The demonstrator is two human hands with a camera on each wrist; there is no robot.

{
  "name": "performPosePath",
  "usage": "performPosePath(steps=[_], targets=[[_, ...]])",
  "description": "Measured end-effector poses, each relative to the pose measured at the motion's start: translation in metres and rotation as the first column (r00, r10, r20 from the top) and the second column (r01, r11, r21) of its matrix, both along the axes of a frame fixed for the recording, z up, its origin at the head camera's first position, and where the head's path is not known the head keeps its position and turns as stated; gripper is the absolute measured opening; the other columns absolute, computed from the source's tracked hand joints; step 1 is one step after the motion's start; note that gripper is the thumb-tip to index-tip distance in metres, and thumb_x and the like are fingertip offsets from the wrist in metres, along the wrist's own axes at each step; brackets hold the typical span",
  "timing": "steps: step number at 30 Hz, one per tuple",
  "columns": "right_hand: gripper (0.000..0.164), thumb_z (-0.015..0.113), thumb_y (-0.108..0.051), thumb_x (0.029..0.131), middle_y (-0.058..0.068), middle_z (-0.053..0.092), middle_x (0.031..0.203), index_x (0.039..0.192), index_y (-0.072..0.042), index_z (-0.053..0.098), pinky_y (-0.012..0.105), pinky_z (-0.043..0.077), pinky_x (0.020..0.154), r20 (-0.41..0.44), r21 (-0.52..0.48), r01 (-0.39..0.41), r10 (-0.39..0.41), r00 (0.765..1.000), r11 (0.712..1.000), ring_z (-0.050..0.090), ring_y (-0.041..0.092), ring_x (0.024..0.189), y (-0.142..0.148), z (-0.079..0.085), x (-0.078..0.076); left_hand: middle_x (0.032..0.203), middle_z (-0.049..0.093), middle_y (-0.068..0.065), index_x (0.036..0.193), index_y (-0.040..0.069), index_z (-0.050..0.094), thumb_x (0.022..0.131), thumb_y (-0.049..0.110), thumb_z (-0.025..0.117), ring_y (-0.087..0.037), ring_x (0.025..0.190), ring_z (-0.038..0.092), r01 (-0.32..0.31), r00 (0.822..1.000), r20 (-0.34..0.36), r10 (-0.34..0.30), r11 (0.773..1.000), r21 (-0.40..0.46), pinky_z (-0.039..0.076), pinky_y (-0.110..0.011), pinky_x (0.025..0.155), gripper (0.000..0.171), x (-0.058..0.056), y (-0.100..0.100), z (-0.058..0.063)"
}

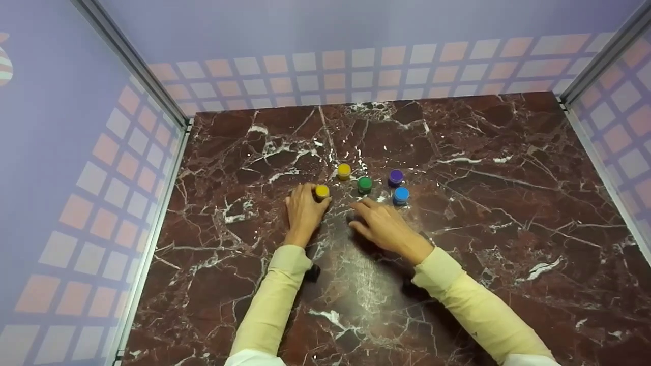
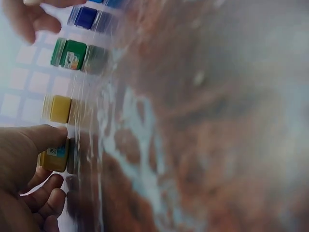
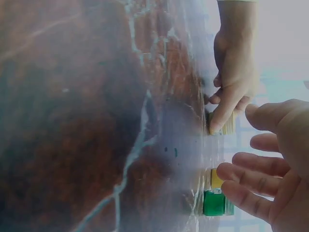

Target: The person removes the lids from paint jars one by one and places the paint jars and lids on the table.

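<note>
Marbled tabletop (image 1: 534, 213); your left hand (image 1: 306, 208) pinches a partly hidden yellow jar (image 1: 322, 191); right hand (image 1: 381, 223), fingers apart, near blue jar (image 1: 401, 195), cropped in left wrist view.

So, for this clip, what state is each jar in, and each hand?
Nearer yellow jar: upright, gripped.
Farther yellow jar: upright, not held.
Green jar: upright, not held; clear lid appears on.
Purple jar: upright, not held.
Blue jar: upright, not held; lid hard to judge.
Left hand: pinching the nearer yellow jar.
Right hand: holding nothing.
</note>
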State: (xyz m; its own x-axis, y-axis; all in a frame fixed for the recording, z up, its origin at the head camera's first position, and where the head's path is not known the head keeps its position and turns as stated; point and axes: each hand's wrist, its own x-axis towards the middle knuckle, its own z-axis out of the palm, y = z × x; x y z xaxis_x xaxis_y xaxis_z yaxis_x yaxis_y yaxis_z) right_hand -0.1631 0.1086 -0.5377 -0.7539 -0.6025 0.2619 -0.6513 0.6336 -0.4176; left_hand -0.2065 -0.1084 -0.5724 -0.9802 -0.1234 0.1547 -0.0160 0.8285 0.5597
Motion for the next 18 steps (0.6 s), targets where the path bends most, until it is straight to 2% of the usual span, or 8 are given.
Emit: performPosePath(steps=[3, 9, 14, 18], targets=[[0.043, 0.068, -0.023, 0.101, 0.018, 0.064, 0.123, 0.134, 0.003, 0.061, 0.042, 0.063, 0.076, 0.011, -0.021, 0.006, -0.006, 1.0, 1.0, 0.07, 0.031, 0.086, -0.001, 0.003, -0.003, 0.116, 0.07, -0.013, 0.118, 0.005, 0.067, 0.086, 0.03, 0.086, -0.032, 0.108, 0.063, 0.026, 1.0, -0.018, -0.025, 0.999, 0.024, 0.043, -0.046, 0.093, 0.045, 0.003, 0.003, 0.003], [0.045, 0.069, -0.023, 0.101, 0.019, 0.061, 0.13, 0.136, 0.002, 0.061, 0.043, 0.062, 0.084, 0.02, -0.072, 0.027, -0.025, 0.999, 0.997, 0.071, 0.032, 0.093, 0.002, 0.008, -0.009, 0.113, 0.071, -0.011, 0.115, 0.005, 0.067, 0.085, 0.026, 0.086, -0.03, 0.104, 0.066, 0.092, 0.994, -0.069, -0.088, 0.994, 0.06, 0.043, -0.045, 0.087, 0.041, 0.012, 0.013, 0.014], [0.045, 0.069, -0.024, 0.101, 0.016, 0.061, 0.13, 0.137, 0.0, 0.061, 0.042, 0.061, 0.086, 0.0, -0.124, 0.045, -0.045, 0.999, 0.991, 0.07, 0.029, 0.096, 0.003, 0.013, -0.01, 0.109, 0.072, -0.009, 0.113, 0.006, 0.068, 0.085, 0.023, 0.085, -0.028, 0.099, 0.067, 0.168, 0.983, -0.08, -0.163, 0.984, 0.054, 0.043, -0.044, 0.084, 0.037, 0.024, 0.021, 0.027], [0.046, 0.069, -0.026, 0.101, 0.014, 0.061, 0.126, 0.139, -0.002, 0.06, 0.039, 0.061, 0.081, -0.02, -0.188, 0.059, -0.064, 0.998, 0.98, 0.069, 0.027, 0.094, 0.005, 0.019, -0.008, 0.11, 0.072, -0.007, 0.114, 0.006, 0.068, 0.084, 0.024, 0.086, -0.026, 0.1, 0.067, 0.228, 0.972, -0.082, -0.222, 0.972, 0.065, 0.043, -0.042, 0.083, 0.039, 0.036, 0.029, 0.038]])
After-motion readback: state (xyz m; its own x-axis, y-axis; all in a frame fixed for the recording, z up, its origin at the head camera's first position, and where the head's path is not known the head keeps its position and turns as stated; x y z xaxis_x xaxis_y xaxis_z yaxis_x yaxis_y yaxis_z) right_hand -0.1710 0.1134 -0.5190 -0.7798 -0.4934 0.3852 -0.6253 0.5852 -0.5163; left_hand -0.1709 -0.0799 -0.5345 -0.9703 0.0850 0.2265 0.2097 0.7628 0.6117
